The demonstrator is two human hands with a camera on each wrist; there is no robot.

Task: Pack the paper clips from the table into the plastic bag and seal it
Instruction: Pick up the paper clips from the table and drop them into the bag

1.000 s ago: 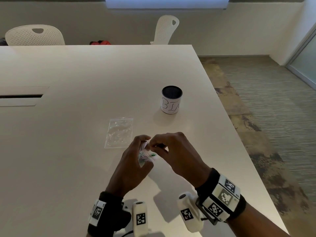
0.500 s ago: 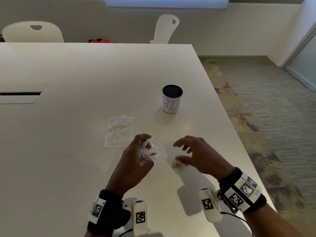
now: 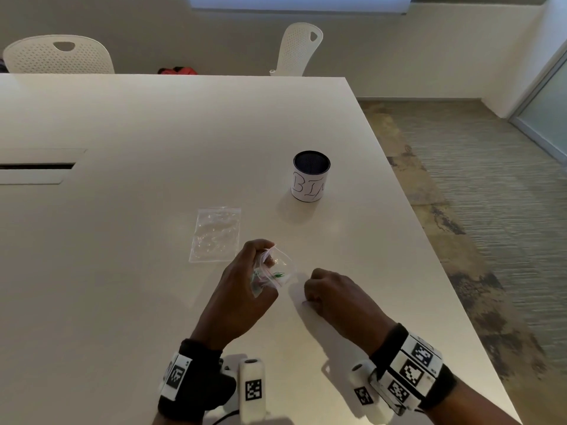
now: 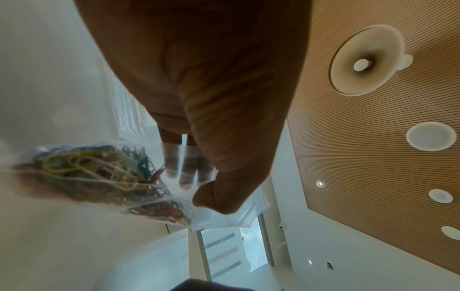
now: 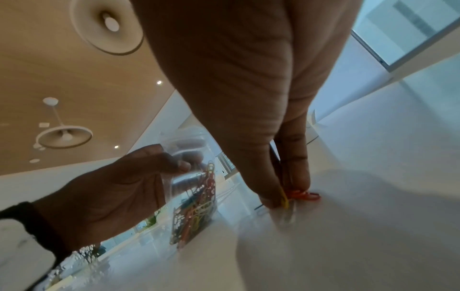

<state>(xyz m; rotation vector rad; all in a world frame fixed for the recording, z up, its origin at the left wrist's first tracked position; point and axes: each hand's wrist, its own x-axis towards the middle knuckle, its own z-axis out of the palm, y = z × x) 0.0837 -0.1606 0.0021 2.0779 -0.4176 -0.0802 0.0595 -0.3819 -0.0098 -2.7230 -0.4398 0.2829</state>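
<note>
Two grips work: left hand (image 3: pixel 242 289) pinches the plastic bag (image 3: pixel 277 269) open, right hand (image 3: pixel 337 297) pinches paper clips (image 5: pixel 300 195) on the table (image 3: pixel 153 148).

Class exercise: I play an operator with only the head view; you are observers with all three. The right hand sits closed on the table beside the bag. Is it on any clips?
Observer: Yes. The right wrist view shows the right hand pinching red and yellow loose clips against the table.
Operator: How much is already packed?
Observer: In the left wrist view, the bag holds a tangle of packed clips in yellow, white, green and other colours.
Operator: What grip keeps it up?
Observer: The left hand presses its thumb onto the plastic against the fingers, which show through it.
</note>
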